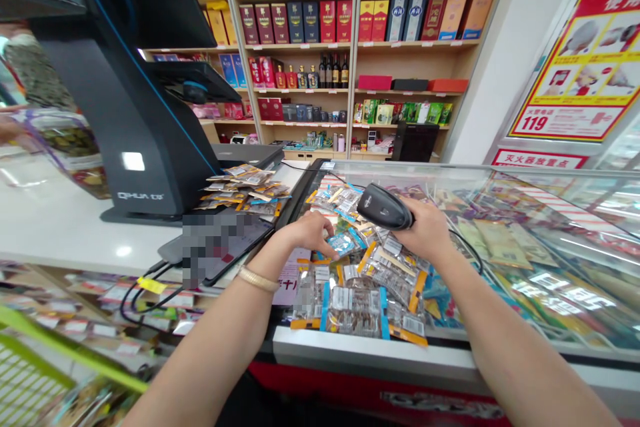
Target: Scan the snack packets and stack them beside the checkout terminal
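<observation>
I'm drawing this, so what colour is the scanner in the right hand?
The scanner is black; it shows best in the head view.

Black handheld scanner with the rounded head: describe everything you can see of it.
The black, smooth, plastic-looking handheld scanner has a broad rounded head bearing small pale markings. The person's bare right hand grips it, hiding most of the handle. Its head points toward the picture's left, over clear plastic packets with orange or blue ends; whether it touches any is unclear. A thin black cable emerges beyond the wrist, but its join to the scanner is hidden.
</observation>
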The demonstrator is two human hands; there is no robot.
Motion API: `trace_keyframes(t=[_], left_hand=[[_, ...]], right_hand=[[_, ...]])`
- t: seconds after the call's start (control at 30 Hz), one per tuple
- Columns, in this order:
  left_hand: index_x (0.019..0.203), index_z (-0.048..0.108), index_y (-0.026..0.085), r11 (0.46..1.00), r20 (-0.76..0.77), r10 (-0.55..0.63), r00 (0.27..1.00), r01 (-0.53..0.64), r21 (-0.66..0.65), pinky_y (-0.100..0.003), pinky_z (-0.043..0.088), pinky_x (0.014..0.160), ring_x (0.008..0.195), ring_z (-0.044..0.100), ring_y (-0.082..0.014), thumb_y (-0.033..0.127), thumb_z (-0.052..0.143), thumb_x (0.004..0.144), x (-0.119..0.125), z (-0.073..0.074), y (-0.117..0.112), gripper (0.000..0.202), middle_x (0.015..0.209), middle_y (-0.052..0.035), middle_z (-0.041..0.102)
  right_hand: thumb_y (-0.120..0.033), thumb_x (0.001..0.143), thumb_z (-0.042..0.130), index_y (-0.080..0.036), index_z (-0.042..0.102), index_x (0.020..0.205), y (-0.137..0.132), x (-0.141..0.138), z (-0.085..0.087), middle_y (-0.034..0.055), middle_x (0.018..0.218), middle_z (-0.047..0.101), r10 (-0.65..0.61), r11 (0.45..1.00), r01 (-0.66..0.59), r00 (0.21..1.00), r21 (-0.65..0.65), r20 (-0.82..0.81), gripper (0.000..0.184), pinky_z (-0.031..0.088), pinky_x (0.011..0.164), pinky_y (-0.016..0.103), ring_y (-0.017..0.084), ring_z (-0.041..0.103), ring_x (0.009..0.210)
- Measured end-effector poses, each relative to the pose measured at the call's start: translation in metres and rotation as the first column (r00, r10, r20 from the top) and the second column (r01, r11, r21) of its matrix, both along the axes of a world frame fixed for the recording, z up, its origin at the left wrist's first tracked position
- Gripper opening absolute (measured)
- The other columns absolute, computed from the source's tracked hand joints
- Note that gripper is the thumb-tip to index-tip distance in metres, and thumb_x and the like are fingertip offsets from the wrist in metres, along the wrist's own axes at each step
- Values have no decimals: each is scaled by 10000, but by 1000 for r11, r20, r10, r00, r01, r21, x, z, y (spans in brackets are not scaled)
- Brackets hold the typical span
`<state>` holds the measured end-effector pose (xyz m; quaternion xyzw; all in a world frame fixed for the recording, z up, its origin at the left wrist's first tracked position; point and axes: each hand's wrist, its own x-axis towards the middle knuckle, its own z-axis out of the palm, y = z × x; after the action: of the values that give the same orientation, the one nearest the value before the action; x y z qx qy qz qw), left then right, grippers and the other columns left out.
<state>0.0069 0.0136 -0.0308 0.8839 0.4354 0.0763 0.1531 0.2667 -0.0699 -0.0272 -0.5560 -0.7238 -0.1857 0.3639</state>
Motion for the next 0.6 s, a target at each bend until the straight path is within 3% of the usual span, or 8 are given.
trace_keyframes(t=[0.1,0.2,0.27,0.37,0.5,0.6], left_hand=[[784,683,183,1000,6,-5,1000,5,-6,-291,455,744,865,609,-245,425,885,384,2,1,-3,509,866,-51,676],[786,617,172,986,228,-26,973,62,-155,-247,448,638,705,591,-166,345,853,469,2,0,-2,432,756,5,649],[770,604,166,976,396,14,918,73,-204,-237,454,616,659,576,-136,302,816,530,-1,1,0,347,725,17,639],[799,621,165,970,604,147,783,6,-243,-239,473,575,629,567,-124,342,787,580,-4,6,2,326,706,21,626],[935,660,169,938,772,319,550,-63,-342,-257,503,509,670,610,-159,478,779,594,-5,11,2,475,784,-12,671],[939,702,159,940,864,337,374,-82,-331,-309,554,640,730,634,-170,481,833,525,-2,11,3,541,803,-30,700]], right_hand=[[-320,706,584,-209,708,953,0,0,1,72,848,740,4,1000,-4,1000,-11,-5,297,468,687,302,244,674,799],[-314,703,578,-210,708,945,0,0,0,70,855,741,8,1000,-8,1000,10,-17,293,465,681,303,241,672,783],[-315,704,576,-209,706,934,0,1,-1,70,865,741,13,999,-12,1000,34,-25,284,463,681,306,240,670,778],[-333,711,580,-209,701,901,1,2,-1,69,855,735,5,998,-3,1000,61,-26,257,455,673,308,239,662,766],[-341,711,572,-208,684,820,1,2,-2,70,792,712,-13,997,14,1000,74,-19,205,438,646,307,239,646,732],[-339,710,569,-207,678,801,1,2,-1,71,776,701,-17,997,19,1000,75,-18,194,434,642,308,238,639,724]])
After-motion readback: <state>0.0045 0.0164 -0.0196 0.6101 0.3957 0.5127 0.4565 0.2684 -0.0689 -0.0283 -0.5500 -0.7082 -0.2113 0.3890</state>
